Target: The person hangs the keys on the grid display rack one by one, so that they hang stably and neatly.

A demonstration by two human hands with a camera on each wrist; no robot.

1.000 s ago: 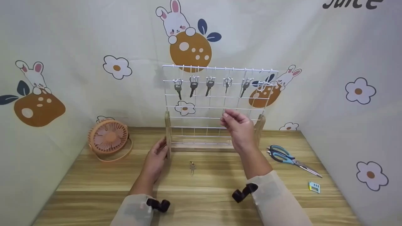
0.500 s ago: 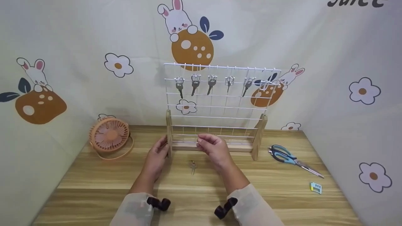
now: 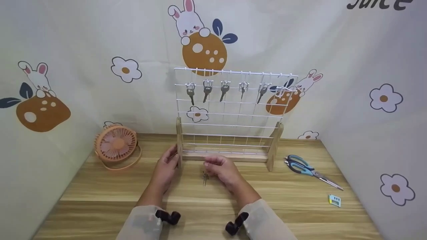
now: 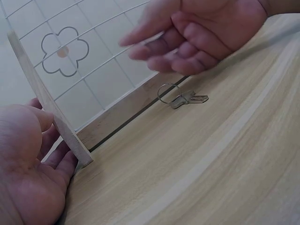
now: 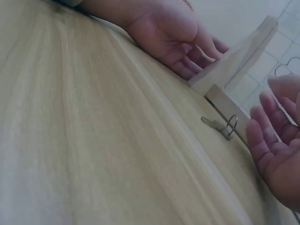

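Note:
A silver key (image 4: pixel 185 99) with a ring lies on the table in front of the white wire rack (image 3: pixel 230 126). My right hand (image 3: pixel 224 169) hovers just above it, loosely bent fingers (image 5: pixel 268 129) close to the ring and nothing between them. At the rack's left end my left hand (image 3: pixel 166 164) grips the wooden upright (image 4: pixel 51 105), thumb on the near side and fingers behind. Higher on the rack, several keys (image 3: pixel 207 90) hang from hooks in a row. At the row's right end a white hook (image 3: pixel 282 90) carries no key.
An orange fan (image 3: pixel 116 144) stands at the back left of the wooden table (image 3: pixel 193 220). Scissors with blue and black handles (image 3: pixel 310 170) lie at the right, and a small light-blue tag-like item (image 3: pixel 334 200) lies nearer. Patterned cloth walls (image 3: pixel 150 33) surround the table.
My right hand has come down and left from in front of the rack to the key on the table. The left hand has stayed on the upright.

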